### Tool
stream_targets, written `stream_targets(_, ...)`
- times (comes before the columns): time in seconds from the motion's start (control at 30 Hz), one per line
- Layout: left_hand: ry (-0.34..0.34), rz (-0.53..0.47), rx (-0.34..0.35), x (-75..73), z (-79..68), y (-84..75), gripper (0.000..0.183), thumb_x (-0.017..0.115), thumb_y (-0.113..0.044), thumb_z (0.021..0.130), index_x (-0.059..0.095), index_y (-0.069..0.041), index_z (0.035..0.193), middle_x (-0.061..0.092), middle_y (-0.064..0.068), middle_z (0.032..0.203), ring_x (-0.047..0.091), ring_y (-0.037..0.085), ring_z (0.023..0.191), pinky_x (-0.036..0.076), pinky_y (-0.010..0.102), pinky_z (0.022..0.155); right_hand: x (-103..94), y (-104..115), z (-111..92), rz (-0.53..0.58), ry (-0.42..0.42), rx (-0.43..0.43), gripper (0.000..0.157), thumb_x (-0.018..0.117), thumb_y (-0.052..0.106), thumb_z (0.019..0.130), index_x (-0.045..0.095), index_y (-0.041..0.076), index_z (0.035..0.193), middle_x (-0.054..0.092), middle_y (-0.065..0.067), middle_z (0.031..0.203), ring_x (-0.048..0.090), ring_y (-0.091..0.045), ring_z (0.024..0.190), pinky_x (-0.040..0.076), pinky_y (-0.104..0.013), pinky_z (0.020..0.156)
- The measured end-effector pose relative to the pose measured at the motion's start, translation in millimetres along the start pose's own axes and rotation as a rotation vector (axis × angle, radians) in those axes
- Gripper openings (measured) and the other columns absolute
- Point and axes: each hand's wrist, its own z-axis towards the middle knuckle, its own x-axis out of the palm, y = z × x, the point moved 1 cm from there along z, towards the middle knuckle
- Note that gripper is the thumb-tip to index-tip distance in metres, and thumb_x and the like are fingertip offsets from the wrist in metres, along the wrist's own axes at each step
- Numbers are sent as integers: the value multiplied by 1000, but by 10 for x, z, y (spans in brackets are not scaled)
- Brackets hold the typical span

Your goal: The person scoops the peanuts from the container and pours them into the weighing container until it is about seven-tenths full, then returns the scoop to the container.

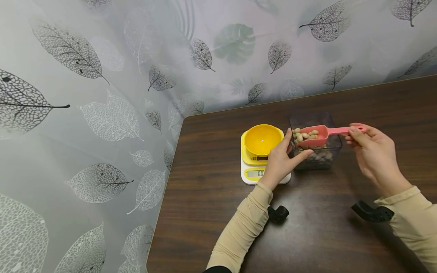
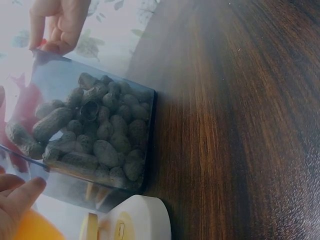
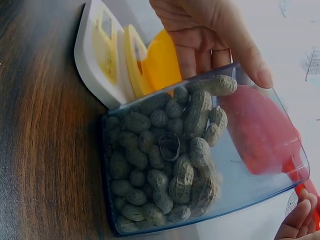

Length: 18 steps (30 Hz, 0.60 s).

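Observation:
My left hand holds the near left corner of a clear plastic box, its thumb in front and its fingers along the left wall. Unshelled peanuts fill the lower part of that box. Between thumb and fingers, my right hand pinches the handle of a pink scoop. The scoop's bowl sits within the box's mouth, pointing left, and carries several peanuts. Through the box wall, the right wrist view shows the pink bowl above the heap.
Left of the box stands a yellow and white kitchen scale with a lit display. A yellow bowl rests on it, close by my left fingers. The dark wooden table meets leaf-patterned sheeting at the back and left.

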Motion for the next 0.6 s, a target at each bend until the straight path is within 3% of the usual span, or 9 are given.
stream_targets(0.17, 12, -22, -20, 9, 7, -4, 84, 64, -49, 83, 20, -22, 149, 47, -4, 142, 58, 3, 108, 48, 15, 90, -31, 18, -15, -6, -31, 34, 16, 62, 1, 84, 63, 0, 100, 61, -4, 89, 61, -10, 72, 54, -16, 67)
stream_targets(0.6, 11, -55, -30, 17, 9, -9, 81, 64, -46, 84, 22, -22, 149, 38, -5, 148, 56, 3, 116, 47, 16, 93, -85, -13, -25, 121, -37, -5, 12, 57, -5, 86, 60, -4, 98, 60, -8, 86, 61, -15, 69, 54, -20, 64)
